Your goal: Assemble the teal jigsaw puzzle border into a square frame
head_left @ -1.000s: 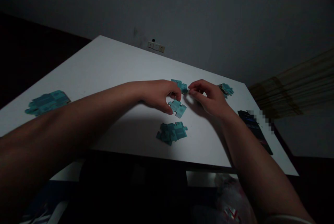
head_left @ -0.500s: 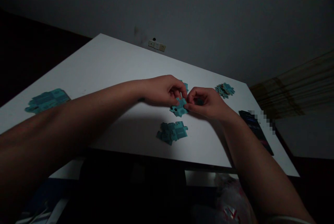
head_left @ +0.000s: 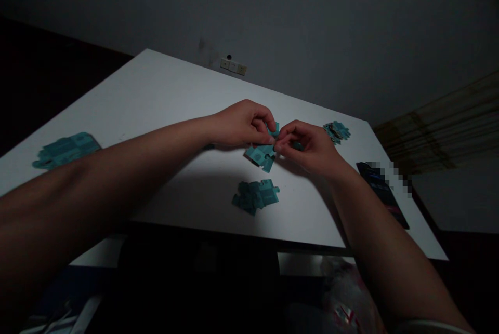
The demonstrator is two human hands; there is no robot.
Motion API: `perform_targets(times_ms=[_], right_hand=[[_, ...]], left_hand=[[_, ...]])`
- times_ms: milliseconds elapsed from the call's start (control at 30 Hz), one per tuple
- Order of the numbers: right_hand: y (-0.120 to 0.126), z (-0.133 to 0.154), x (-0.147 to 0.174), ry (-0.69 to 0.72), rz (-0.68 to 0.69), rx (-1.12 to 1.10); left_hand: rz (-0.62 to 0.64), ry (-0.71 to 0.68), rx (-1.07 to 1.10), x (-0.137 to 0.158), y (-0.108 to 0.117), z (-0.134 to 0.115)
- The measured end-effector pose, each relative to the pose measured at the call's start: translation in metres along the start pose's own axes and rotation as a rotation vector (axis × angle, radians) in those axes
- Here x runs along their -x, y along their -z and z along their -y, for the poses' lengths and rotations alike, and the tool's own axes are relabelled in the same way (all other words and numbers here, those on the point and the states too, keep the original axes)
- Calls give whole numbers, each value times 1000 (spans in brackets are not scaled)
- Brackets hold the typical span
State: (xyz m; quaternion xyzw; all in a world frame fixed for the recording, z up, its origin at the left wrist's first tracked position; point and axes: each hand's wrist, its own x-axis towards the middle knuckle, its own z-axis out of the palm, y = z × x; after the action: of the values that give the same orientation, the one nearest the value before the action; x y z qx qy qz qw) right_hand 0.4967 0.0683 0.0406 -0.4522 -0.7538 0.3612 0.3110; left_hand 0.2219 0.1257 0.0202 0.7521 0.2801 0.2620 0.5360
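Note:
Teal jigsaw puzzle pieces (head_left: 260, 156) are at the middle of the white table, just below the fingertips of both hands. My left hand (head_left: 244, 125) is closed in a pinch, its thumb and index finger on a teal puzzle piece partly hidden by the fingers. From the other side, my right hand (head_left: 307, 144) pinches at the edge of the pieces, thumb against fingertips. Nearer to me lies a small overlapping heap of puzzle pieces (head_left: 257, 196). More teal shows behind the fingers, mostly covered.
On the white table (head_left: 175, 82), a bigger group of teal pieces (head_left: 68, 149) lies at the left, partly behind my forearm. A pile of pieces (head_left: 337, 131) sits at the back right. A dark flat object (head_left: 382, 194) lies near the right edge. Wall sockets (head_left: 233, 66) are behind.
Both hands have moved slightly up and away from me. The pieces under the fingers have turned and shifted a little left, and the right thumb has come off their face toward the edge.

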Motion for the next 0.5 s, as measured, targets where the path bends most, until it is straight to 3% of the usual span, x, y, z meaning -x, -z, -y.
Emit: perform_targets(times_ms=[133, 333, 500], right_hand=[[-2, -1, -2, 25, -21, -33], [3, -1, -3, 16, -160, 62], [4, -1, -3, -4, -118, 88]], left_hand=[[15, -1, -36, 0, -1, 1], [11, -10, -104, 2, 2, -1], [-45, 7, -80, 1, 6, -5]])
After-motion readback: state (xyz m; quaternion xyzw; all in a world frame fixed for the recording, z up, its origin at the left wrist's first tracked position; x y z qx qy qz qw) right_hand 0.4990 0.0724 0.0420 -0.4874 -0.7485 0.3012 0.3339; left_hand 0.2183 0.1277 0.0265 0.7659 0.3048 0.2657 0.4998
